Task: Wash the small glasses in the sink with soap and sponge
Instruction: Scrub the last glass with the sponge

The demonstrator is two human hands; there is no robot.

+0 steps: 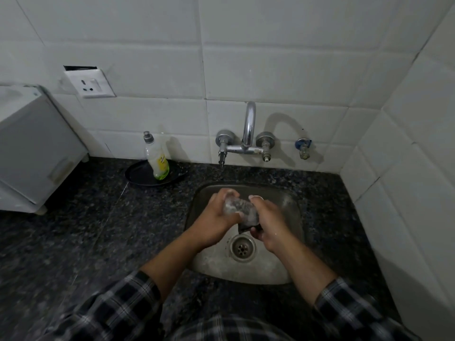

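Observation:
Over the steel sink my left hand grips a small clear glass, held on its side and covered in foam. My right hand presses a dark sponge against the glass from the right; the sponge's lower corner hangs below my fingers. Both hands meet above the drain. Whether other glasses lie in the basin is hidden by my hands.
A dish soap bottle stands on a black tray at the back left of the dark granite counter. The chrome tap sits on the tiled wall behind the sink, with no water visible. A white appliance stands far left.

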